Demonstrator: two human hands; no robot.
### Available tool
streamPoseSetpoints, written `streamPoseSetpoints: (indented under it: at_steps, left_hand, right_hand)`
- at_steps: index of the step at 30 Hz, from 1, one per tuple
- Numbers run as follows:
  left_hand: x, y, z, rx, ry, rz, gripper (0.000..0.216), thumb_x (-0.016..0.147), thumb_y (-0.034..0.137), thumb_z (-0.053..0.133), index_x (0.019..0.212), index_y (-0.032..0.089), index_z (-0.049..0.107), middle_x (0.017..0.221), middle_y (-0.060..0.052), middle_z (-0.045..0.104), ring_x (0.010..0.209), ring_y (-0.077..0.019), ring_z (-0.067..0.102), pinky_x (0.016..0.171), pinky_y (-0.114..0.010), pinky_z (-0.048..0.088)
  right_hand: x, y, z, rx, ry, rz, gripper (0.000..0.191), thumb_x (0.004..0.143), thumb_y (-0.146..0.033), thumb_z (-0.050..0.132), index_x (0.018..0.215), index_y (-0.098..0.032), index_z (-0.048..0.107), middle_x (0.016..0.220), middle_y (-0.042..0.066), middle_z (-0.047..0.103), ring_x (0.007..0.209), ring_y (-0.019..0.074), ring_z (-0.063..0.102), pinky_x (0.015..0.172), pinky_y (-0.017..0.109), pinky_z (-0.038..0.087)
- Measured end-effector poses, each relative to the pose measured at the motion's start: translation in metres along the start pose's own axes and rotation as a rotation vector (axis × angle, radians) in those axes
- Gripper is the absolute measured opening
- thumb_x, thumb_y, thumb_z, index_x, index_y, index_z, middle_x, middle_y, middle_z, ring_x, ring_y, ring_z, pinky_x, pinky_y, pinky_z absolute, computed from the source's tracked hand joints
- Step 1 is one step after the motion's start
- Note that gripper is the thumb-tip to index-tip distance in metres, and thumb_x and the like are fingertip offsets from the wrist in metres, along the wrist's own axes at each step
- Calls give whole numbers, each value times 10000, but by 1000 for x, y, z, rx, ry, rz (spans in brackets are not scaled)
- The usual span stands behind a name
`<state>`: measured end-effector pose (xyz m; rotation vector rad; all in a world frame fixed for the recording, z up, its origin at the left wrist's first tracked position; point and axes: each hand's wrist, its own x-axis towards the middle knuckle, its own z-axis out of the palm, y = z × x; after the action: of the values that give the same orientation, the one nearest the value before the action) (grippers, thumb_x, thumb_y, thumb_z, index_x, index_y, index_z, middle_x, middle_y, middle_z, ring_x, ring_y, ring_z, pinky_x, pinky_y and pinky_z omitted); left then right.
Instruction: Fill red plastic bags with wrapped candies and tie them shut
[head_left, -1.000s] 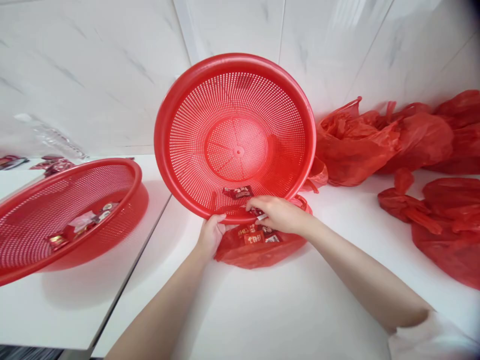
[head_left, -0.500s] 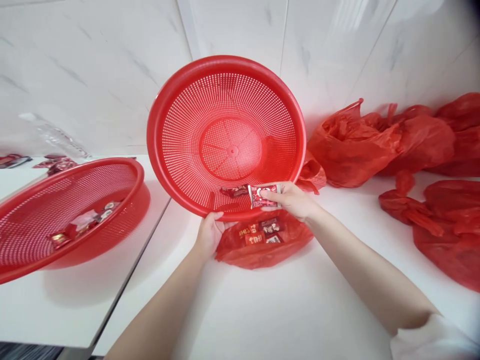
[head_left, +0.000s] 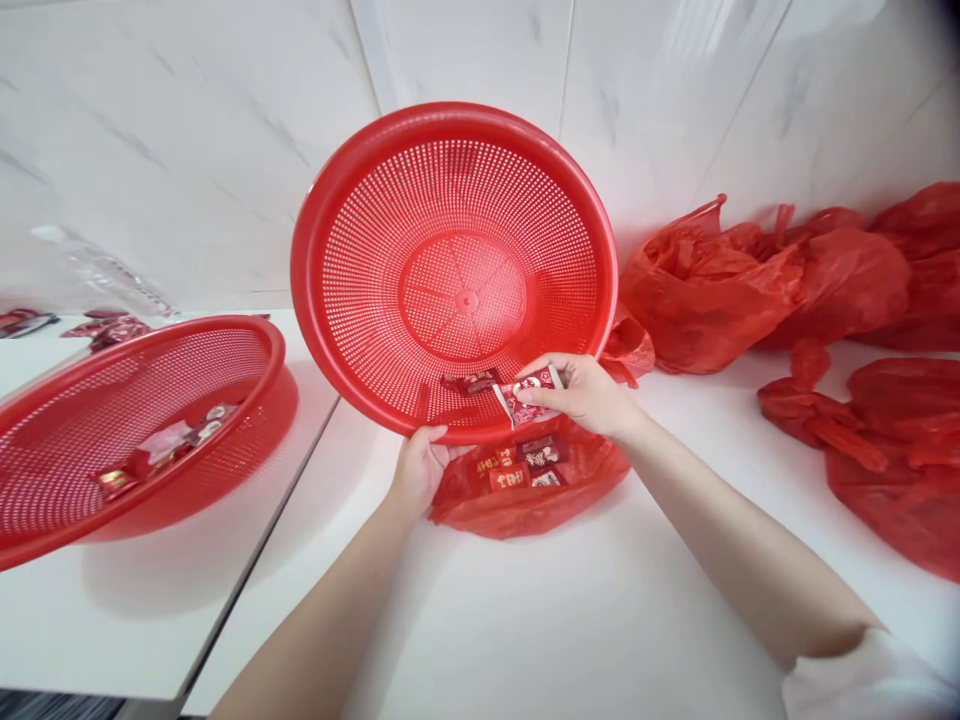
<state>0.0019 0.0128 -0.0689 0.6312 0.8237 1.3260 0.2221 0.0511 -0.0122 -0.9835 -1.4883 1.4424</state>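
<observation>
A large red perforated plastic basket is tipped up with its opening toward me. My left hand grips its lower rim, thumb over the edge and fingers partly hidden. Between thumb and fingers, my right hand pinches a pink-red wrapped snack packet at the basket's lower right rim. One dark red packet lies inside the basket, left of that hand. Below the rim, an open red plastic bag rests on the white table with several wrapped snacks in it.
On the left, a second red basket holds several wrapped snacks. Behind it stand a clear plastic bottle and more packets. Several filled red bags line the right side by the tiled wall. A seam divides the table.
The packet in my right hand has tilted and shifted slightly right, nearer the rim. More of the dark red packet in the basket shows. My left hand stays on the rim.
</observation>
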Motion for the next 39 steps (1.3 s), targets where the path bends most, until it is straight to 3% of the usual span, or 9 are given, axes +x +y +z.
streamPoseSetpoints:
  at_steps: [6, 12, 15, 18, 21, 26, 31, 35, 39]
  left_hand:
    - [-1, -1, -1, -14, -8, -9, 467, 739, 192, 557, 1197, 107, 593, 1024, -110, 736, 996, -307, 680, 890, -461, 541]
    - [-5, -1, 6, 39, 23, 41, 504, 721, 149, 594, 1224, 127, 569, 1075, -102, 723, 1035, -303, 665, 902, -465, 537]
    - [-10, -4, 11, 60, -10, 14, 480, 704, 154, 614, 1182, 120, 593, 1056, -110, 727, 1031, -324, 664, 912, -493, 527]
    - [-15, -9, 14, 64, -66, -43, 437, 699, 165, 636, 1133, 124, 617, 1035, -108, 732, 1042, -341, 658, 919, -520, 519]
    - [-18, -14, 13, 73, -108, -71, 416, 703, 155, 644, 1117, 130, 627, 1008, -99, 738, 1065, -340, 647, 934, -519, 511]
    - [-14, -15, 10, 60, -67, -37, 370, 705, 164, 624, 1072, 112, 633, 1008, -107, 736, 1031, -335, 661, 906, -507, 529]
    - [-7, -7, 9, 29, 19, -3, 395, 704, 162, 593, 1096, 122, 618, 1029, -99, 733, 1029, -308, 664, 889, -471, 543]
    - [-3, -4, 5, 20, 30, 2, 429, 726, 160, 566, 1153, 124, 604, 998, -84, 740, 988, -283, 680, 862, -438, 556]
    - [-1, -3, 1, -14, 16, 2, 411, 733, 167, 556, 1136, 107, 615, 940, -80, 748, 919, -272, 698, 850, -430, 562]
  right_hand:
    - [-4, -4, -12, -409, -54, -111, 277, 724, -401, 743, 871, -178, 668, 678, -15, 642, 581, 117, 569, 553, 251, 450]
    - [-6, -10, -15, -655, 12, -225, 301, 845, -465, 611, 726, -194, 663, 932, 56, 714, 879, 209, 660, 812, 357, 498]
    - [-5, -1, -4, -733, 3, -333, 261, 895, -415, 561, 965, -200, 692, 1065, 80, 703, 983, 226, 654, 908, 394, 483]
    - [-4, 13, 5, -866, -108, -396, 513, 882, -451, 572, 1328, -201, 527, 1388, 127, 525, 1305, 282, 459, 1083, 506, 344]
    - [-5, 22, 7, -942, -241, -370, 665, 876, -508, 557, 1445, -206, 389, 1488, 134, 403, 1394, 303, 330, 1125, 571, 246]
    - [-4, 18, 5, -769, -334, -370, 368, 888, -285, 571, 1246, -208, 609, 1195, 73, 671, 1072, 204, 640, 961, 365, 484]
    - [2, 17, 4, -500, 1, -289, 248, 885, -268, 569, 1090, -194, 688, 1064, 57, 718, 969, 203, 670, 893, 361, 498]
    - [5, 16, 1, -167, -60, -166, 241, 824, -295, 648, 1003, -141, 700, 974, 68, 726, 864, 175, 675, 814, 325, 518]
    - [0, 5, -3, -146, -180, -103, 250, 799, -331, 676, 950, -136, 717, 888, 53, 731, 788, 160, 673, 755, 304, 521]
